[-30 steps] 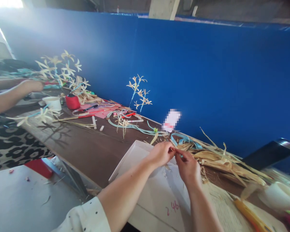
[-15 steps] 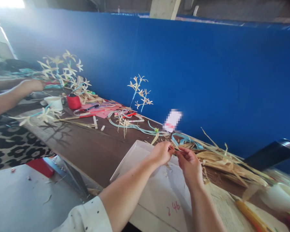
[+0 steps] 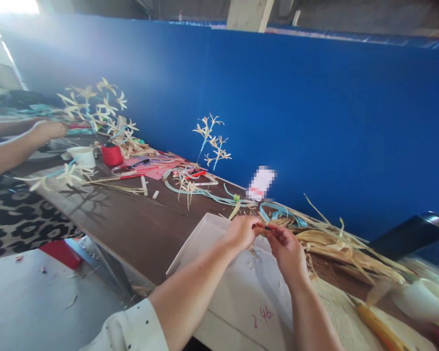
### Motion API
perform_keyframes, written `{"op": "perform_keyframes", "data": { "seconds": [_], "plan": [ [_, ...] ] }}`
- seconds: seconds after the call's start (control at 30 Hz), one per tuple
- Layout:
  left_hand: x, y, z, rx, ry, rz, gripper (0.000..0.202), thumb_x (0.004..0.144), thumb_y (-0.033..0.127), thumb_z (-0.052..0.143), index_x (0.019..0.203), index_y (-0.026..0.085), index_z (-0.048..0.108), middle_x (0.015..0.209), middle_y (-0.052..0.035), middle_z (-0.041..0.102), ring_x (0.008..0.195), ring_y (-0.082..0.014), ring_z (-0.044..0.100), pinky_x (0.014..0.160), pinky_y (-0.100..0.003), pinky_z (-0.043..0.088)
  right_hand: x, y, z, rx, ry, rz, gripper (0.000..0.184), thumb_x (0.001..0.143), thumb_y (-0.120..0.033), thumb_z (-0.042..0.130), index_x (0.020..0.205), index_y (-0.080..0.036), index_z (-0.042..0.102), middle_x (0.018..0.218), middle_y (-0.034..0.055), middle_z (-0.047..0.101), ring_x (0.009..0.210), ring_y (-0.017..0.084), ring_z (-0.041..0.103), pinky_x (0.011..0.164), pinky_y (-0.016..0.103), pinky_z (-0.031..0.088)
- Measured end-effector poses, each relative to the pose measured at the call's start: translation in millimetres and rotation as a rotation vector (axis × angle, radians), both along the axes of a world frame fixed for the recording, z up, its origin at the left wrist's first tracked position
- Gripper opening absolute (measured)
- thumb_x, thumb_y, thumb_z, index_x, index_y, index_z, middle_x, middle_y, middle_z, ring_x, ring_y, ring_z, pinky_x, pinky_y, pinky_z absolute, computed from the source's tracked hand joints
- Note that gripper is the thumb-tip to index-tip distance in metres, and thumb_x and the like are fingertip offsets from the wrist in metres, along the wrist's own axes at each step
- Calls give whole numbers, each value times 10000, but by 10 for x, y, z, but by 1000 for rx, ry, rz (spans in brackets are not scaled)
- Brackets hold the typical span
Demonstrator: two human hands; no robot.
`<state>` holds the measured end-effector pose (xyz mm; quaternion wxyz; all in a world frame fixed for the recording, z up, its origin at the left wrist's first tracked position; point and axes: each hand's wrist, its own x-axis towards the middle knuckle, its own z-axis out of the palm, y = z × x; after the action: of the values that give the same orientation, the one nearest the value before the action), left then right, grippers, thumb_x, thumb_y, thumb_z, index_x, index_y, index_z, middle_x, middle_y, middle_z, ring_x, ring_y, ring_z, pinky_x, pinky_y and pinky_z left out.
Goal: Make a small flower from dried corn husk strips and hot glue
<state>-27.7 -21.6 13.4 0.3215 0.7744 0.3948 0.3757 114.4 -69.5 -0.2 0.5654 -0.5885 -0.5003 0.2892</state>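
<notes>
Looked like a small, thin straw-coloured piece (image 3: pixel 262 231), dry and light brown. Was pinched at the fingertips, in the narrow gap between left hand (image 3: pixel 243 233) and right hand (image 3: pixel 288 248). Lay just to the right of the left hand's thumb and forefinger, and just to the left of the right hand's. Was covered for the most part by the fingers of both, so gave no clear view of length, ends or outline. Seemed to run crosswise from hand to hand, with too little showing to judge tilt. Could not be made out as one strand or several.
</notes>
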Motion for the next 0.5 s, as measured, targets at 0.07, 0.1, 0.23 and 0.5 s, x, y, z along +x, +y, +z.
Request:
{"op": "perform_keyframes", "data": {
  "seconds": [0.07,0.1,0.23,0.5],
  "plan": [
    [4,4,-12,57,17,-8,166,793,266,541,860,212,683,867,-16,682,830,-157,605,740,-239,440,10,9,-4,37,-38,8,411,658,-431,686,947,-153,595,789,80,663,654,184,600,536,265,440],
    [6,4,-15,87,32,-5,165,797,259,531,849,210,680,881,-16,678,845,-160,602,752,-243,441,11,12,-3,55,-50,12,401,658,-428,686,937,-154,595,810,88,667,696,195,612,583,281,459],
    [10,-9,-11,151,70,20,169,809,236,490,850,208,652,891,-15,658,843,-163,592,759,-263,450,4,16,11,87,-93,-11,375,668,-433,675,911,-158,596,857,104,673,771,214,629,682,320,478],
    [46,54,-33,-285,-114,-68,133,762,257,544,772,151,624,762,-39,642,694,-141,571,655,-264,462,36,4,-26,75,-255,-106,331,705,-452,634,878,-171,600,802,81,673,700,209,624,637,311,473]
  ]
}}
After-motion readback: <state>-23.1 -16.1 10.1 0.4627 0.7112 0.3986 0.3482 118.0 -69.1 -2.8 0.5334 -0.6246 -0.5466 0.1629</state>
